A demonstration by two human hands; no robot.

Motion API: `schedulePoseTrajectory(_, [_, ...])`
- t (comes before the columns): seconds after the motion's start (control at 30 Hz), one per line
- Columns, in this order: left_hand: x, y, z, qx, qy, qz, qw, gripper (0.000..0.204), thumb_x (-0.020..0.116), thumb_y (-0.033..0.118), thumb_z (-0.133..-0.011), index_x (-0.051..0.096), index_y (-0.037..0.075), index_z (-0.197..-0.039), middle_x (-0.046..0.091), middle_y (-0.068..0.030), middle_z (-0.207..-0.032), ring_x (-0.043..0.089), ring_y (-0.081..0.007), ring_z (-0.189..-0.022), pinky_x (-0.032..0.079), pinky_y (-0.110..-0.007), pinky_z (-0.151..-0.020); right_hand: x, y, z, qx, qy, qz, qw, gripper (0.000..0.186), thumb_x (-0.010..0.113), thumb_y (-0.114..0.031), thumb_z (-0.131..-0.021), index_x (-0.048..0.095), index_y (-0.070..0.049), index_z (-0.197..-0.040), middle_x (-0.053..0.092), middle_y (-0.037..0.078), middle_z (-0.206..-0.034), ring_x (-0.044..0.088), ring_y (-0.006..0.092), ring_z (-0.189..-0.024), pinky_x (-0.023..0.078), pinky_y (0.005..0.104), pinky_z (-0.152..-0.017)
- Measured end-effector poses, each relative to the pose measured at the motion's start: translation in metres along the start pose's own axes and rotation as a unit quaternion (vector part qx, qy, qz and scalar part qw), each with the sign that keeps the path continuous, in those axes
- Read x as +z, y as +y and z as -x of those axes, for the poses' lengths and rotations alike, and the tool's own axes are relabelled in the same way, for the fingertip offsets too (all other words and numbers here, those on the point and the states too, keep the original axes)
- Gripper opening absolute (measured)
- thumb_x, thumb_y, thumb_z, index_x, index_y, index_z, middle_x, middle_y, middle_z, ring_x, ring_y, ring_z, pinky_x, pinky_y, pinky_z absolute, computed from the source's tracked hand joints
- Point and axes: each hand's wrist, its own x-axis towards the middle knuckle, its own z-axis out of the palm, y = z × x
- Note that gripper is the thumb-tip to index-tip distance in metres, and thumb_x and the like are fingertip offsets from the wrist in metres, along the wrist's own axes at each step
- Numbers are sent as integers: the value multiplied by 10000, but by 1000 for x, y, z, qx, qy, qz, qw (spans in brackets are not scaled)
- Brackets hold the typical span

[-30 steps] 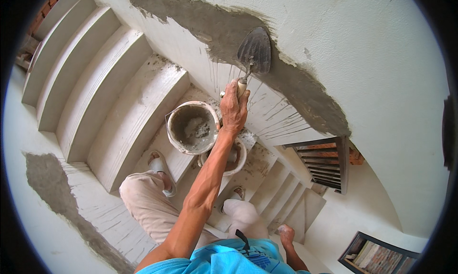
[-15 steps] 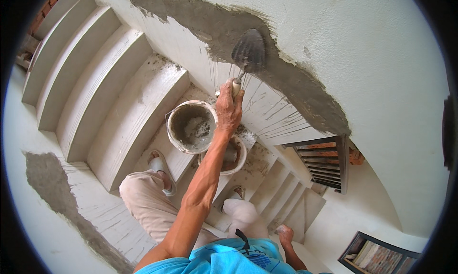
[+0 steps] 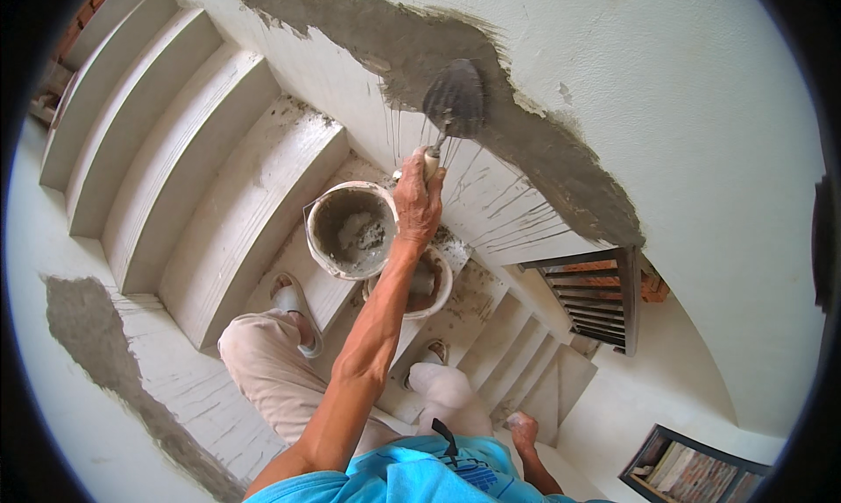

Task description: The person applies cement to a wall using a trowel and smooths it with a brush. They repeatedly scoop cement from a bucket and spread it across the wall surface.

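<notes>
My left hand (image 3: 419,201) grips the pale handle of a dark trowel (image 3: 454,95), whose blade lies over a band of grey mortar (image 3: 565,183) on the white wall. Below that hand, a white bucket (image 3: 320,253) holds wet grey mix, and a second bucket (image 3: 442,288) stands partly behind my forearm. My right hand (image 3: 524,431) hangs at lower right beside my blue shirt, fingers curled; what is in them, if anything, is hidden.
Curved steps (image 3: 215,214) rise to the upper left, and more steps (image 3: 517,363) descend rightward below my feet (image 3: 298,310). A dark slatted railing (image 3: 587,301) frames an opening at right. Another patched wall (image 3: 96,345) is at left, and a dark-framed opening (image 3: 692,464) at lower right.
My left hand and the trowel have shifted a little left and down along the mortar band. My right hand and the buckets look much the same.
</notes>
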Motion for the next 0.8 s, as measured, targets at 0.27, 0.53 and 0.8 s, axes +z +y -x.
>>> schedulePoseTrajectory(0.27, [9,-11,-8,-16,40,-21,999,397,651,103,-984,535,-5,-1348,641,-226,-1112,664,-409,-932,528,-460,-806,-3,3,-3,4,12,16,1000,101,653,-133,-803,745,-93,-813,724,131,-772,718,323,-744,564,427,-719])
schedulePoseTrajectory(0.53, [-5,-5,-7,18,26,-10,999,429,672,88,-959,534,-11,-1352,636,-237,-1094,656,-412,-949,525,-464,-817,11,7,8,-8,22,25,999,90,657,-120,-787,744,-96,-786,730,92,-767,714,281,-701,569,400,-680])
schedulePoseTrajectory(0.8, [2,7,-29,63,26,-32,997,439,667,83,-960,523,-3,-1366,632,-240,-1116,646,-420,-950,525,-461,-797,3,-4,-1,-10,29,-2,1000,94,654,-110,-781,745,-89,-774,718,93,-739,707,270,-682,565,386,-663])
